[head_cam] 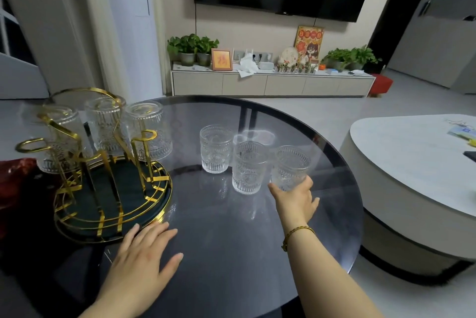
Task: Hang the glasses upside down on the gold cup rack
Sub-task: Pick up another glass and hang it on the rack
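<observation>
The gold cup rack (103, 178) stands on a round dark tray with a gold rim at the left of the dark glass table (231, 240). Three embossed clear glasses hang upside down on its far pegs, the rightmost (148, 129). Two near pegs, one (145, 137), are bare. Three glasses stand upright mid-table: left (215, 149), middle (248, 167), right (291, 167). My right hand (296, 200) wraps its thumb and fingers around the base of the right glass. My left hand (144, 253) lies flat, fingers spread, just in front of the tray.
A red crinkled object (15, 181) lies at the table's left edge beside the rack. A white low table (412, 163) stands to the right, past a gap of floor. A TV cabinet with plants lines the far wall.
</observation>
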Demonstrator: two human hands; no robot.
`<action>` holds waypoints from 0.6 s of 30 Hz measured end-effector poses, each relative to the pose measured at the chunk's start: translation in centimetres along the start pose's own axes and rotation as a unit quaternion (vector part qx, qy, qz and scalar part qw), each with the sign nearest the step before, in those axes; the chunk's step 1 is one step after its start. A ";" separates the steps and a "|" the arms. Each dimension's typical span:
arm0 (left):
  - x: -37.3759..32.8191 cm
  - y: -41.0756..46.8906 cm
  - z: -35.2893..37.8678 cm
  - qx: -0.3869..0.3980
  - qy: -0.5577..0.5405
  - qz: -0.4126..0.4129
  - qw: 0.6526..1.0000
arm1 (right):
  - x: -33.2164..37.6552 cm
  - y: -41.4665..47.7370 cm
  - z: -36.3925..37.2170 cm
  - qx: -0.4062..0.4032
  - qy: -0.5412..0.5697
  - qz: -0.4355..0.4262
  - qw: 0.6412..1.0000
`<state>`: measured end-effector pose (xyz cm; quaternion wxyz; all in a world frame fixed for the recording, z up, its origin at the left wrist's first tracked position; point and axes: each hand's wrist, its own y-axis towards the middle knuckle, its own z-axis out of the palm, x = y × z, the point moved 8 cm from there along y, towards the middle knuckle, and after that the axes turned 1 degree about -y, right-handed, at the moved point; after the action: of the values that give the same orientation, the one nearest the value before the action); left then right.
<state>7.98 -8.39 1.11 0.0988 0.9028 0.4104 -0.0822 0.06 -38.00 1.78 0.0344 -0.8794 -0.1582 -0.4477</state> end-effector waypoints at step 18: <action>0.1 -0.5 -1.0 -0.057 -0.089 0.029 0.994 | 7.1 -1.5 -7.2 -0.029 0.069 -0.261 0.962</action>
<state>7.71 -7.73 2.03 0.1888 0.8964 0.3774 -0.1353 -2.11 -36.28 11.67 -0.0990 -0.7751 -0.3666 -0.5049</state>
